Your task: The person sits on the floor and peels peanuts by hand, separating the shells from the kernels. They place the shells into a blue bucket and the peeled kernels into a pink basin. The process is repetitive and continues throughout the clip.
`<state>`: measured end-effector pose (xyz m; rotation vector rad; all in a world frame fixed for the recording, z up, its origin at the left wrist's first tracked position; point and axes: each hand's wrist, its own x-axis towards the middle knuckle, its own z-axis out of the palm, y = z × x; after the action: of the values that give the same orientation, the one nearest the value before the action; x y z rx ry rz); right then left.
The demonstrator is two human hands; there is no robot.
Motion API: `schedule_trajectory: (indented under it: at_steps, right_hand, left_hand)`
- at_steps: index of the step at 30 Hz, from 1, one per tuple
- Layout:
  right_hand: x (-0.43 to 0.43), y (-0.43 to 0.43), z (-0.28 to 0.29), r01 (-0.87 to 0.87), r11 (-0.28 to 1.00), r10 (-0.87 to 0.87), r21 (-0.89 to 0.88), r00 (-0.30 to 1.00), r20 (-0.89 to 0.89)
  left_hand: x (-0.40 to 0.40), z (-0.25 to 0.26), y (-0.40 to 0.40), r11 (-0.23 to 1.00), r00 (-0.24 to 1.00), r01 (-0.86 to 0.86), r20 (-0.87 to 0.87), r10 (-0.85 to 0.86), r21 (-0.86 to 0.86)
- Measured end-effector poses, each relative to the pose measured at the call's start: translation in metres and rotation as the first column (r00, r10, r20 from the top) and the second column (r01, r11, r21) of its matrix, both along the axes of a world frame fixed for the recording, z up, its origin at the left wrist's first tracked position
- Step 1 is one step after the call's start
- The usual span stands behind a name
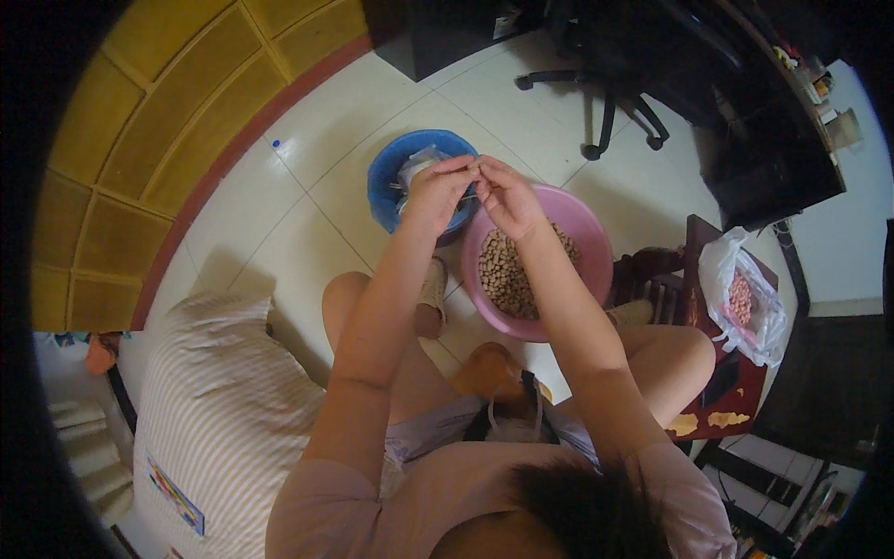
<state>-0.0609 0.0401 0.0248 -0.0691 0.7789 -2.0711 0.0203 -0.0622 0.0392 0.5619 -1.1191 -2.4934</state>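
My left hand [441, 183] and my right hand [506, 192] meet at the fingertips, held out in front of me. A small thing, perhaps a peanut in its shell, seems to be pinched between them, but it is too small to tell. Beneath my left hand stands a blue bin [386, 175] with a plastic liner and some waste in it. Under my right hand and forearm is a pink plastic basin [594, 251], partly filled with unshelled peanuts [504, 276]. A white plastic bag [719, 269] holding shelled pink peanuts [740, 299] lies further right.
The bag rests on a dark red wooden stool or chair [751, 398]. A striped cloth-covered surface [230, 391] is at my left. Ahead are a wheeled office chair's base [606, 91] and a black cabinet [419, 42]. Yellow cabinets [195, 119] line the left; a small blue cap [276, 144] lies on the floor.
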Motion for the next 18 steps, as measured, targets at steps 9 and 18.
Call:
schedule_trajectory:
  at_steps: [9, 18]
  right_hand:
    - [0.004, 0.002, 0.009, 0.151, 0.96, 0.011, 0.235, 0.82, -0.572]
    - [-0.001, -0.001, -0.004, 0.289, 0.897, 0.116, 0.334, 0.577, -0.808]
  left_hand:
    - [0.002, 0.003, -0.007, 0.928, 0.999, 0.019, 0.037, -0.035, 0.372]
    - [0.005, 0.007, -0.005, 0.916, 0.993, 0.054, 0.073, -0.091, 0.398]
